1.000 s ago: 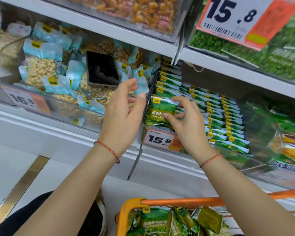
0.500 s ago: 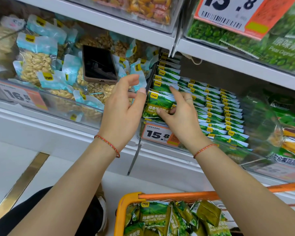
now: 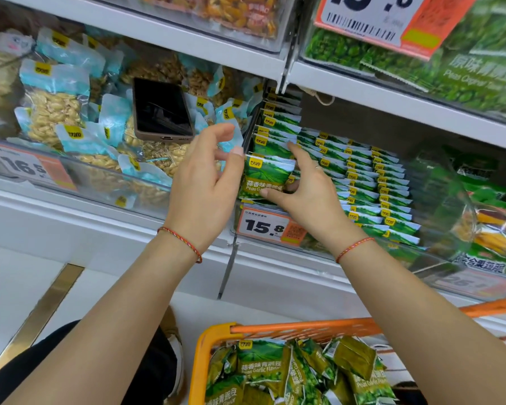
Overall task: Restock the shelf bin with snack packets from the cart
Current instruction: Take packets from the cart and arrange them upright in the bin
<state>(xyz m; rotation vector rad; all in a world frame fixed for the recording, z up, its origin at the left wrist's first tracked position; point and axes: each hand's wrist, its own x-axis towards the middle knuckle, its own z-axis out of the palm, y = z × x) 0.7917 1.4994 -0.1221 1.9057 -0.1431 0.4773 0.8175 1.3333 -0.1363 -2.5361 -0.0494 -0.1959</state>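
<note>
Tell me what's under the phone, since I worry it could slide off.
The phone lies on blue-topped nut packets in the left bin. What is directly beneath it is covered.

Phone point(image 3: 162, 109): dark screen up, lying flat on the nut packets, charging port toward the camera.
Nut packets point(image 3: 53, 112): clear pouches with pale blue tops and yellow labels, heaped loosely in the left-hand bin.
Left price tag point(image 3: 27, 168): white and orange, reading 16.5, fixed on that bin's front.
Upper price tag point(image 3: 392, 21): large, white and orange, barcode visible, hanging at top right.
Pea bags point(image 3: 465, 71): big green ones behind the upper tag, on the shelf above.
Orange snacks point(image 3: 231, 13): in a clear bin at top centre.
Mixed packs point(image 3: 491, 226): far right, green and yellow, partly blurred.
Floor strip point(image 3: 41, 314): brass-coloured, set diagonally in pale flooring.
</note>
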